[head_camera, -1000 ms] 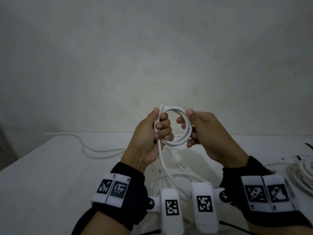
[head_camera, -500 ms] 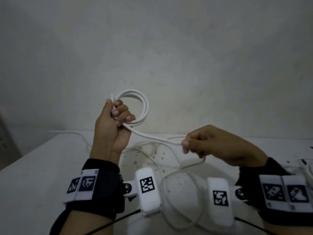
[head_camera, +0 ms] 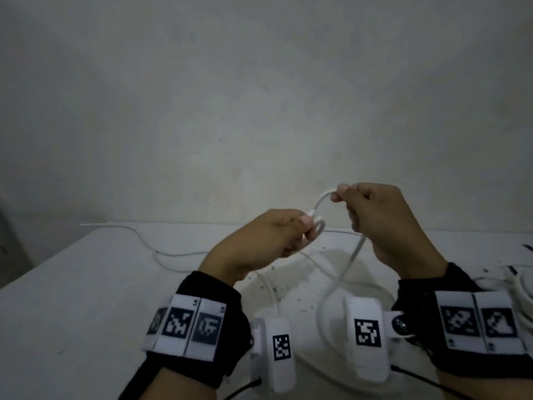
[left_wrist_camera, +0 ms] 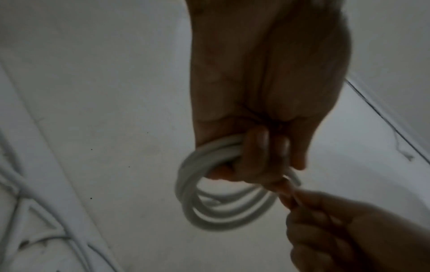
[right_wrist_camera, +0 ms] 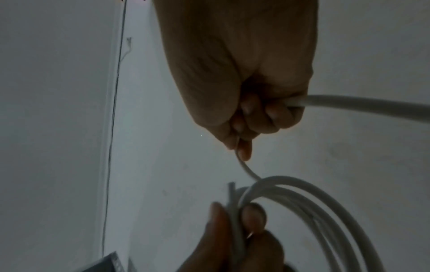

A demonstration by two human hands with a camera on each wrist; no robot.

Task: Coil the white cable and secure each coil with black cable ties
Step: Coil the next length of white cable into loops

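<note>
While left hand [head_camera: 259, 241] grips coil [left_wrist_camera: 223, 195], right hand [head_camera: 383, 223] seemingly pinching strand

Bare indoor work area: plain grey plaster wall [head_camera: 259, 96], white dusty table [head_camera: 72, 298], loose white cables [head_camera: 161, 252] along its far edge.

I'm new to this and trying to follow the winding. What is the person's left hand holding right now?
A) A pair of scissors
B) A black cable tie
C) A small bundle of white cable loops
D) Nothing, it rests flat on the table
C: in the left wrist view the left hand has its fingers curled round several loops of the white cable, while the right hand feeds in the next stretch.
</note>
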